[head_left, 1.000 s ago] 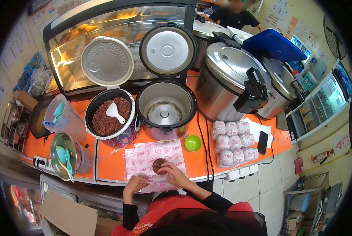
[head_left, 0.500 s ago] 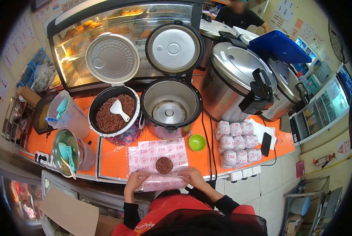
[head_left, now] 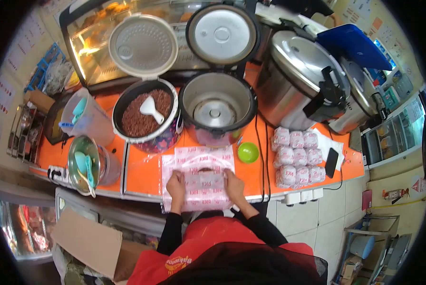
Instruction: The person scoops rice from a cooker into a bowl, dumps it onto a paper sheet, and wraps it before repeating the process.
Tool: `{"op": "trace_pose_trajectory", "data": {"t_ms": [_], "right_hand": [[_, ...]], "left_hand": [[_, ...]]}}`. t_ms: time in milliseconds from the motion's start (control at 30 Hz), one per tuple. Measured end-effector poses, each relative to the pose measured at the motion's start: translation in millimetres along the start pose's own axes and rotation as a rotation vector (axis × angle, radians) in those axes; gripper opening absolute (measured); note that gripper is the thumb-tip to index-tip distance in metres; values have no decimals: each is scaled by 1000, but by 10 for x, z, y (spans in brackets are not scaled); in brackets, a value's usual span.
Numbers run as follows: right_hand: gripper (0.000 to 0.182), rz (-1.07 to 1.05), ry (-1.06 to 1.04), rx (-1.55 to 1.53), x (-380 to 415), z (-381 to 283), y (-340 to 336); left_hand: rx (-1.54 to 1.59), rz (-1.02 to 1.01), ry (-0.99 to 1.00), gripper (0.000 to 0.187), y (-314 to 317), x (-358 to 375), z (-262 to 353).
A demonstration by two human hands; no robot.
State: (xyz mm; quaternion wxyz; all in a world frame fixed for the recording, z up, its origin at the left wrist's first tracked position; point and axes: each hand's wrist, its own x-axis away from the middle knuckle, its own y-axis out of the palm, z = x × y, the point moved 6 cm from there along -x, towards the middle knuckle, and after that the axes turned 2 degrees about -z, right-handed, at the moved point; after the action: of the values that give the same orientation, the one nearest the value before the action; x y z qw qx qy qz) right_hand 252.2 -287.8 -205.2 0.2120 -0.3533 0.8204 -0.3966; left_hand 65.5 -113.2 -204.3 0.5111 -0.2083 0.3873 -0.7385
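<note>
On the orange counter lies a stack of pink-and-white wrapping paper [head_left: 205,194] printed "RICE". Its near edge is folded over a round mound of reddish-brown rice [head_left: 205,169], of which only a thin dark strip shows. My left hand [head_left: 176,191] pinches the left side of the fold, and my right hand [head_left: 235,187] grips the right side. Just beyond the paper stands an open rice cooker [head_left: 170,140] of brown rice [head_left: 136,118], with a white rice paddle [head_left: 151,109] resting in it. A small green bowl [head_left: 248,152] sits to the right.
A second open cooker [head_left: 215,137] stands beside the first, near a large steel cooker [head_left: 282,88]. Several wrapped rice packs [head_left: 299,156] and a phone [head_left: 332,162] lie at right. Pitchers [head_left: 104,121] with utensils stand left. Black cords [head_left: 265,164] cross the counter.
Both hands have moved forward from the near edge, carrying the paper over the rice mound, which was uncovered before. The view has shifted slightly.
</note>
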Motion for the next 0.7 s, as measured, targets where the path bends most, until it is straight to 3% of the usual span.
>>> {"op": "trace_pose_trajectory", "data": {"t_ms": [100, 200, 333, 433, 567, 667, 700], "right_hand": [[29, -33, 40, -12, -25, -13, -33], [29, 4, 23, 18, -21, -21, -32], [28, 14, 4, 82, -39, -51, -39], [25, -20, 24, 92, -43, -52, -12], [22, -26, 40, 123, -66, -73, 32], [23, -5, 19, 125, -59, -105, 0], [23, 10, 2, 123, -69, -126, -10]], "left_hand": [[560, 145, -112, 17, -282, 81, 70], [788, 57, -194, 21, -84, 257, -192], [711, 89, -191, 14, 17, 363, -112], [-121, 110, -73, 14, -130, 288, 73], [-100, 109, -30, 18, -75, 213, 53], [15, 533, -17, 16, -392, 335, 80], [448, 437, -330, 15, -276, 363, -217]]}}
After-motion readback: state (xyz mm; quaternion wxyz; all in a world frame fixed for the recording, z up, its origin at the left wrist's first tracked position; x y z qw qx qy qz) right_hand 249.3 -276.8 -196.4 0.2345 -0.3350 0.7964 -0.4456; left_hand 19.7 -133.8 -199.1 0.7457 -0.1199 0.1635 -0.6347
